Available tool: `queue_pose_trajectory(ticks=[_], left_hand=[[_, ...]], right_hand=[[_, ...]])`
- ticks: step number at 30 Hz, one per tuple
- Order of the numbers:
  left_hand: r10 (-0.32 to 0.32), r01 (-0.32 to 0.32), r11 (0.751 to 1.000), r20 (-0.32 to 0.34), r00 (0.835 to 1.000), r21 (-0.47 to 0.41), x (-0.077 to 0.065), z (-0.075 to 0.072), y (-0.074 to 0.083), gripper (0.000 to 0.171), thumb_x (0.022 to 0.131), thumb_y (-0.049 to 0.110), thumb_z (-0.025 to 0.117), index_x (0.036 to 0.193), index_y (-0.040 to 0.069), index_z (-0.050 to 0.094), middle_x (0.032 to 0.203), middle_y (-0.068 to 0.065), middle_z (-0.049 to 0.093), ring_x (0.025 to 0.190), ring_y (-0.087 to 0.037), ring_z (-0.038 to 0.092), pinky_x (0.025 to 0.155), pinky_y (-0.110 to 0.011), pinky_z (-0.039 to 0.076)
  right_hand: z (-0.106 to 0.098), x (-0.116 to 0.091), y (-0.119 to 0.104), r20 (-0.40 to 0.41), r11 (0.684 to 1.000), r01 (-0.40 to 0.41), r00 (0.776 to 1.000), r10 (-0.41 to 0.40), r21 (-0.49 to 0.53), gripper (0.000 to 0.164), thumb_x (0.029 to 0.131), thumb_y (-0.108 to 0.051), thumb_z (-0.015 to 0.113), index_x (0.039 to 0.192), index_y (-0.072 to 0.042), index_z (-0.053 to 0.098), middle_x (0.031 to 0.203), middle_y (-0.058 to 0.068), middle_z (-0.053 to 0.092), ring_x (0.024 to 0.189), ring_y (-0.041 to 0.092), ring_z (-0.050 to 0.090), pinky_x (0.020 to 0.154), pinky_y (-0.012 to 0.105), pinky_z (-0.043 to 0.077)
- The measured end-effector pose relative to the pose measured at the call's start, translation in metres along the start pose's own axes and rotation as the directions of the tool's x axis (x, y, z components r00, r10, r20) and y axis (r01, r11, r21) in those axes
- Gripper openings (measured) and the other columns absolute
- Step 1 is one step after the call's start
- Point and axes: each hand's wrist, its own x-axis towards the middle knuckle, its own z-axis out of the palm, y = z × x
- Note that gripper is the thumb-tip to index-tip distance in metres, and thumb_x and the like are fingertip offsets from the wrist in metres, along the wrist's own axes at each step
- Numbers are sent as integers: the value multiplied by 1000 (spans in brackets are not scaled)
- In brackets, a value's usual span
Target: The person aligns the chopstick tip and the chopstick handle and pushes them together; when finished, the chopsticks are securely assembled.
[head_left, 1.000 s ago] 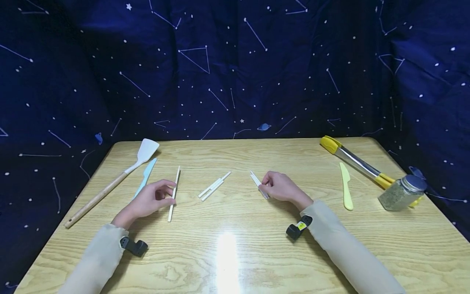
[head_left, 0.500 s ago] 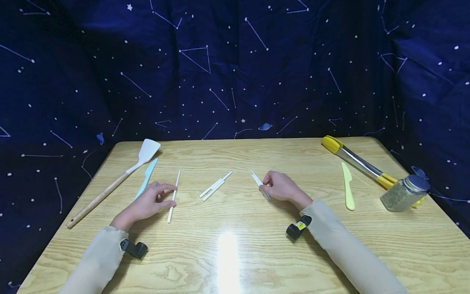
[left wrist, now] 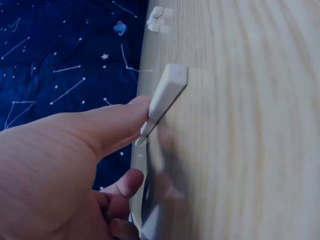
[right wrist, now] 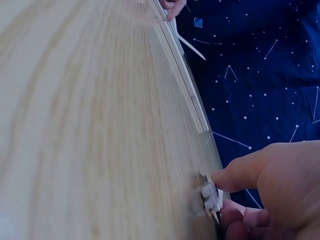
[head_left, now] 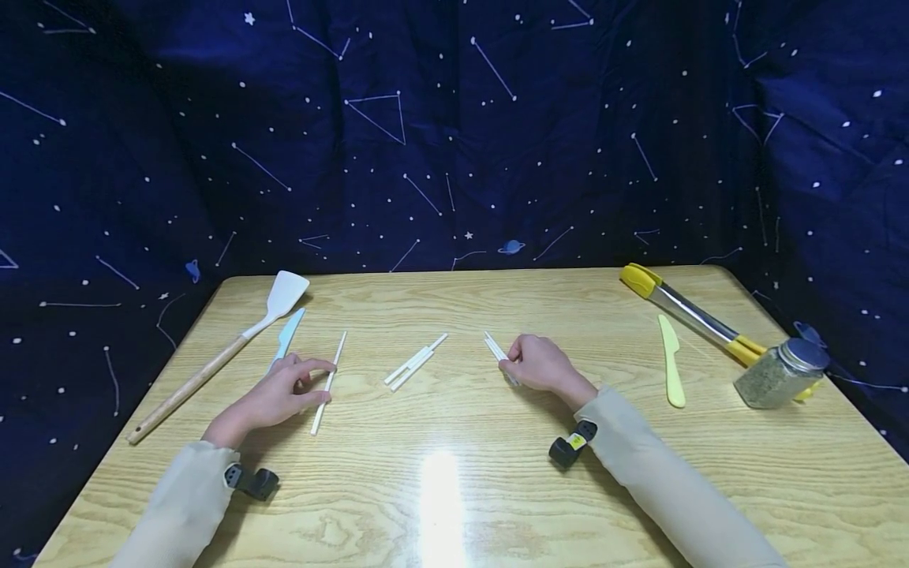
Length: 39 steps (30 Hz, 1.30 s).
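On the left of the head view, my left hand (head_left: 284, 390) holds a white chopstick (head_left: 341, 345) by its thumb and index finger, set apart along its length. The left wrist view shows the thumb against the side of this chopstick (left wrist: 170, 87), low over the table. Right of centre, my right hand (head_left: 541, 364) pinches a small bundle of white chopsticks (head_left: 491, 342); the fingers hide part of it. Blunt chopstick ends (right wrist: 210, 195) show below the thumb in the right wrist view. Between the hands, two more white chopsticks (head_left: 414, 363) lie side by side, offset lengthwise.
A white spatula (head_left: 213, 365) with a wooden handle and a light blue knife (head_left: 287, 331) lie at the left. At the right are a pale yellow knife (head_left: 671, 363), yellow-tipped tongs (head_left: 692, 314) and a glass jar (head_left: 779, 375) lying over the tongs' end. A starry curtain (head_left: 454, 158) hangs behind.
My left hand has shifted slightly left and toward me, and its chopstick has moved along and slants more. The right hand stays nearly in place on its bundle.
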Motion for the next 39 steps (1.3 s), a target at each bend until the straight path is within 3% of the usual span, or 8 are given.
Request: queue_pose_trajectory(ticks=[8,22,30,36,39], left_hand=[[11,-9,1000,-93,996,14,3,5,0,37,90,14,67,124,1,59,86,-9,49,76,-18,38,67,-27,33],[36,-24,998,-233,972,53,21,13,23,23,87,11,69,105,-3,67,80,-2,55,70,-16,41,61,-27,35],[40,-33,999,-218,975,35,33,33,36,19,85,11,70,100,-2,69,76,0,55,73,-17,46,66,-28,39],[59,-64,998,-207,976,-19,40,42,41,17,84,6,71,99,-2,66,78,-2,57,70,-13,48,64,-25,41],[54,-61,998,-189,980,-32,44,45,44,17,84,5,70,99,-2,65,80,-3,58,68,-11,48,61,-23,41]], right_hand=[[3,-2,-3,-36,999,-42,998,42,15,19,83,-24,67,83,-5,64,73,3,61,62,15,51,55,26,38],[10,-8,-6,-138,993,-77,986,88,88,15,82,-19,70,81,-6,63,72,3,61,63,17,53,57,29,41],[9,-12,-5,-173,980,-36,982,71,193,13,82,-10,69,88,-3,61,69,2,56,61,14,50,58,26,38],[5,-13,-6,-187,964,23,982,27,263,27,84,-7,68,110,2,64,70,3,58,57,12,49,53,24,39],[3,-13,-7,-178,960,45,984,5,276,27,86,-8,67,111,3,65,70,4,59,56,11,47,51,23,38]])
